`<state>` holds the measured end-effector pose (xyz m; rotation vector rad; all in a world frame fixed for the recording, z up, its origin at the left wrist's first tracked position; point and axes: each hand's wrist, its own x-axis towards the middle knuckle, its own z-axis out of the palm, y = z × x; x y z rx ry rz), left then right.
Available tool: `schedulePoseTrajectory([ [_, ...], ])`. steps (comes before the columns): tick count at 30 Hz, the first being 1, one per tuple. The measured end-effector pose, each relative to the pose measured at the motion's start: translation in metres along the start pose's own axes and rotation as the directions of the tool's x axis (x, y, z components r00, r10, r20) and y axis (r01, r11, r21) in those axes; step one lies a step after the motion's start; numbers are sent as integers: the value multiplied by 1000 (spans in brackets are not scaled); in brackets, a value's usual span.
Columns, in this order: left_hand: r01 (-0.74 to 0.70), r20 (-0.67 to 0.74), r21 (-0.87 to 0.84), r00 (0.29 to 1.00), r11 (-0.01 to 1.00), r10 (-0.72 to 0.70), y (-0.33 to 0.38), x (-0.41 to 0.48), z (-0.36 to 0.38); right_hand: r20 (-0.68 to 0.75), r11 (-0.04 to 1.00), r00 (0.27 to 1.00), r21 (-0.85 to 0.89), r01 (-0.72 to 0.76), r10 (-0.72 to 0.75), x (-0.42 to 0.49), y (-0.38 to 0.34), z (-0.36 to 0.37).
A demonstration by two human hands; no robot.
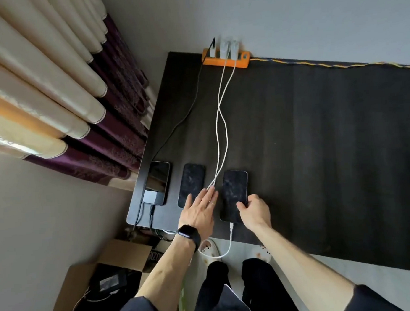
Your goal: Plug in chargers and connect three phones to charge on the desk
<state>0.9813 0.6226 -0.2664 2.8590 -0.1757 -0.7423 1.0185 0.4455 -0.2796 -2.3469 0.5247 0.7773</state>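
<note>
Looking down from the head view, where do the phones lie?

— Three in a row at the near left corner of the desk [317,137], face up. The left phone [156,181] sits just by the desk's left edge, the middle phone [191,180] lies beside it, and the right phone [234,189] is a little nearer the front edge.

What feeds them?

— An orange strip [211,60] against the wall at the desk's far edge. A black plug [212,44] and white chargers [228,47] stand in it. A black cable [197,89] runs from the plug down the left side to the left phone, and a black lead is plugged into that phone's near end. Two white cables [219,108] cross midway and come down between the middle and right phones.

And the hands?

— The left hand [199,210], a watch [188,234] on its wrist, lies flat with fingers straight and spread, over the middle phone's near end and on the white cables. The right hand [254,212] grips the right phone at its near right corner, thumb curled onto the screen. A white cable is plugged into that phone's near end and loops off the desk's front edge.

Is the middle phone plugged in?

— I cannot tell; the left hand hides its near end.

Anything else?

— Curtains [53,92] at the left, a box [123,254] on the floor by the corner, and slippers [210,247] on the person's feet.
</note>
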Motion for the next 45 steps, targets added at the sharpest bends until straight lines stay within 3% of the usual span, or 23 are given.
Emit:
schedulePoseTrajectory([
  [3,0,68,-22,998,1000,2,-7,8,4,-85,999,996,-39,6,-9,-10,-5,4],
  [6,17,121,-46,993,999,-11,-11,11,7,-115,978,992,-206,31,-56,-18,-8,7],
  [15,67,119,-60,991,996,-60,-6,3,10,-57,938,984,-318,141,-167,-30,-3,25],
  [34,67,215,-52,975,996,-54,-15,2,9,-20,960,986,-234,156,-165,-29,-11,27],
  [39,47,180,-1,983,999,-46,-14,9,-1,39,969,982,-161,190,-186,-25,0,8],
  [45,73,78,-48,995,996,-69,6,8,-10,-29,980,986,-119,160,-164,-40,37,-29],
])
